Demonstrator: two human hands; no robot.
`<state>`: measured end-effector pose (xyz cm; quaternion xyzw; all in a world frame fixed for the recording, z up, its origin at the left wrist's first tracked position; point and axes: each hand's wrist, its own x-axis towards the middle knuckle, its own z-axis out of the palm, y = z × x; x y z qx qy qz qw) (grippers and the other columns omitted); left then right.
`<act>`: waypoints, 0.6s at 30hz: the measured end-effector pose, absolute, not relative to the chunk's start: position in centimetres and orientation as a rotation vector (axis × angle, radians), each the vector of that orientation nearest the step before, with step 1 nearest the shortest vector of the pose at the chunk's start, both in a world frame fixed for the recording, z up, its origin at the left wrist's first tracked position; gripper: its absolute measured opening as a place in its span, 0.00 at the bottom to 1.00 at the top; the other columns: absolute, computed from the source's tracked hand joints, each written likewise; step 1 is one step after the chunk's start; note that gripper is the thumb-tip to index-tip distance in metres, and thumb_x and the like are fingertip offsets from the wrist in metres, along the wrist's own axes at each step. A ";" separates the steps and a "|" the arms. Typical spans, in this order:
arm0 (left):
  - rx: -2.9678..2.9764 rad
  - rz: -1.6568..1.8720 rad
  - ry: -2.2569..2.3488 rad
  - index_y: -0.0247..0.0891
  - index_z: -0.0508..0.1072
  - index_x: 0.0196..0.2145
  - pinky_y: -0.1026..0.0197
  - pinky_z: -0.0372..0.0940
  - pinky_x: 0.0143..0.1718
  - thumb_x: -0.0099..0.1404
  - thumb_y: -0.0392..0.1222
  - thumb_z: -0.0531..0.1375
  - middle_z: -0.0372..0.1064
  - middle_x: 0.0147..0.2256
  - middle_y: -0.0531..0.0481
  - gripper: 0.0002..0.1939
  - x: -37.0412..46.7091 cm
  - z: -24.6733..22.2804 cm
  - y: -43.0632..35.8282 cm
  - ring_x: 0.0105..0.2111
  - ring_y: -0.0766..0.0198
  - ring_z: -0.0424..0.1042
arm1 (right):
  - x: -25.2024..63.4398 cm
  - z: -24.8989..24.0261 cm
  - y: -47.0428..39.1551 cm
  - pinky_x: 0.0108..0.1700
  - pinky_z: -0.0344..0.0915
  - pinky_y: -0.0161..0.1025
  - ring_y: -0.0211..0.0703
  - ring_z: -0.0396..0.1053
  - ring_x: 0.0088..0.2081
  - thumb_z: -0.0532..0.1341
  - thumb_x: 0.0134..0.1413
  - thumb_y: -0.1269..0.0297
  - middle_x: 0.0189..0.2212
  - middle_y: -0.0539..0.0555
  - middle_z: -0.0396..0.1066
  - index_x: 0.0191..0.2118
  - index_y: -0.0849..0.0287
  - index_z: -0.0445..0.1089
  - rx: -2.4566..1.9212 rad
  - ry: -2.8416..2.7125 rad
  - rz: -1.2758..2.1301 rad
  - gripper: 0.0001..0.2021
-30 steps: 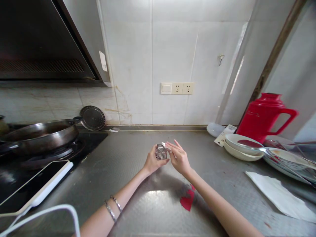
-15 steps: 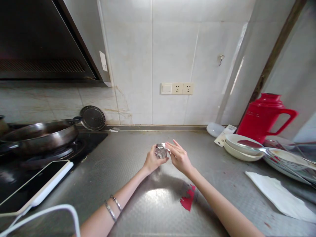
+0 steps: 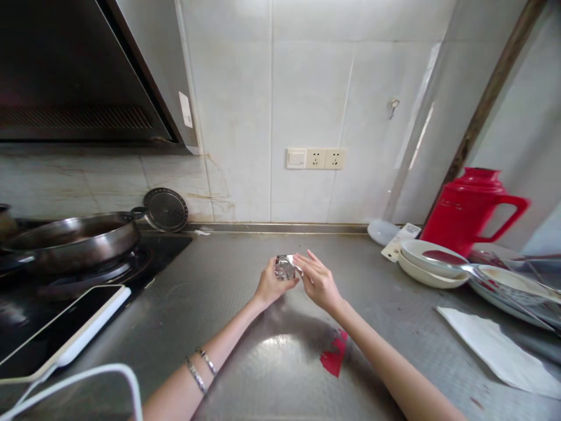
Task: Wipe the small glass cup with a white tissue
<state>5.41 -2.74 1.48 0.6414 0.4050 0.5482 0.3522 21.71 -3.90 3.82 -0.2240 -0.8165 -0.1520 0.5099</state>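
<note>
The left hand (image 3: 269, 285) curls around a small, shiny, clear-grey object (image 3: 284, 269) over the grey metal worktop (image 3: 236, 260), apparently steadying it while the half-extended right hand (image 3: 319, 283) meets a white, paper-like scrap (image 3: 292, 261), grip unclear.

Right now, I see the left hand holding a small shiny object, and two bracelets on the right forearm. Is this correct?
Not quite: the two bracelets are on the left forearm, as the head view shows. The left hand does hold the small shiny object.
</note>
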 end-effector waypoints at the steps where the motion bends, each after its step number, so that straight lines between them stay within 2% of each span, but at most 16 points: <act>1: 1.662 1.416 1.048 0.35 0.65 0.43 0.61 0.66 0.36 0.46 0.45 0.70 0.74 0.37 0.46 0.28 5.4 1.4 -2.7 0.35 0.60 0.73 | 21.6 3.8 -4.0 0.57 0.64 0.58 0.47 0.71 0.51 0.50 0.57 0.81 0.44 0.60 0.76 0.55 0.57 0.65 -0.521 -1.974 -0.373 0.22; 7: 1.689 1.386 1.105 0.36 0.65 0.43 0.61 0.66 0.35 0.45 0.40 0.69 0.74 0.37 0.48 0.28 5.1 1.2 -2.4 0.35 0.60 0.73 | 21.2 3.9 -4.8 0.59 0.62 0.57 0.47 0.67 0.55 0.50 0.58 0.79 0.49 0.58 0.73 0.57 0.55 0.64 -0.434 -2.086 -0.329 0.24; 12: 1.659 1.368 1.066 0.35 0.66 0.43 0.62 0.66 0.34 0.44 0.44 0.70 0.72 0.34 0.50 0.29 5.7 1.9 -3.4 0.32 0.62 0.72 | 21.4 3.4 -3.8 0.56 0.66 0.57 0.48 0.74 0.48 0.53 0.61 0.73 0.45 0.55 0.76 0.52 0.52 0.70 -0.589 -1.860 -0.097 0.18; 15: 1.593 1.311 1.012 0.35 0.66 0.44 0.64 0.66 0.26 0.44 0.48 0.70 0.70 0.31 0.52 0.31 5.9 2.6 -3.9 0.26 0.65 0.69 | 21.5 3.6 -3.9 0.50 0.72 0.51 0.50 0.75 0.46 0.54 0.63 0.66 0.44 0.54 0.77 0.48 0.51 0.74 -0.659 -1.756 0.122 0.13; 18: 1.494 1.252 0.968 0.35 0.65 0.44 0.65 0.65 0.20 0.45 0.53 0.69 0.67 0.29 0.53 0.32 5.7 3.2 -4.0 0.23 0.67 0.67 | 21.7 4.3 -4.4 0.53 0.69 0.51 0.52 0.71 0.51 0.54 0.63 0.60 0.50 0.55 0.73 0.50 0.51 0.72 -0.672 -1.805 0.315 0.14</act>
